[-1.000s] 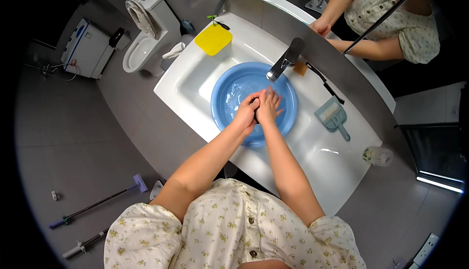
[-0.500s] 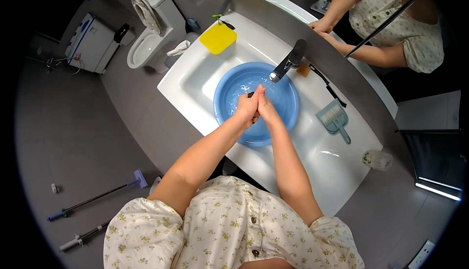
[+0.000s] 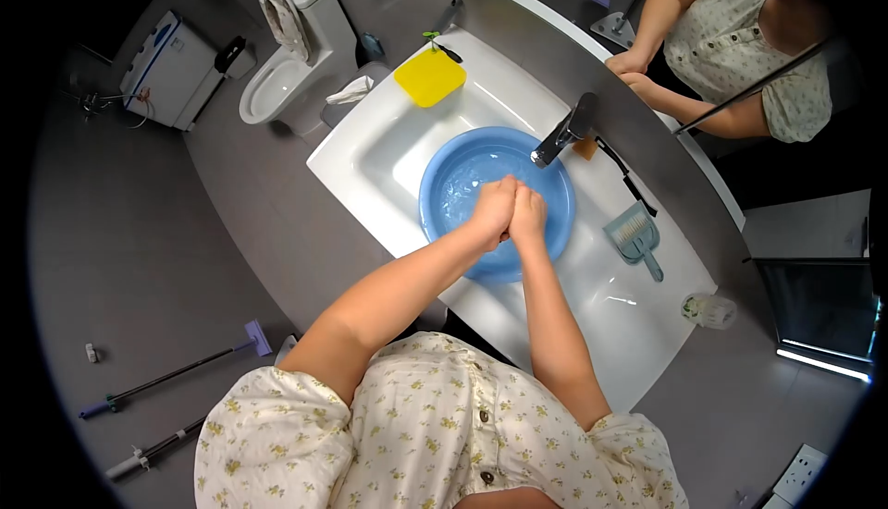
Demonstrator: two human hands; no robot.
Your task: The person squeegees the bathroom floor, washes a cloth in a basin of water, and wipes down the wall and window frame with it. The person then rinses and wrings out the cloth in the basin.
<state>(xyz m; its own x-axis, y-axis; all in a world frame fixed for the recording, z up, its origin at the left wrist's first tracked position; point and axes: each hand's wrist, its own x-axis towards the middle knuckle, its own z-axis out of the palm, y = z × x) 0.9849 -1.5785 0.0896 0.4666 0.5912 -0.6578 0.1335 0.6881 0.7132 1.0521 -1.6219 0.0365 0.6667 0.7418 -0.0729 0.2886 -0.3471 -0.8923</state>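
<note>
A blue basin of water stands in the white sink, under the black faucet. Over the basin, my left hand and my right hand are pressed together, fingers curled. A small dark bit shows beneath them, but what they hold is too hidden to make out. The yellow board lies on the sink's far left corner. On the right side of the sink is a grey-green dustpan with a brush.
A glass jar stands at the sink's right corner. Behind the faucet are an orange sponge and a black strap-like item. A toilet is at upper left; poles lie on the floor at lower left.
Both hands have closed more tightly together, and the dark object that showed between them is now mostly hidden. The whole view has shifted slightly. No water stream shows at the faucet in either frame.
</note>
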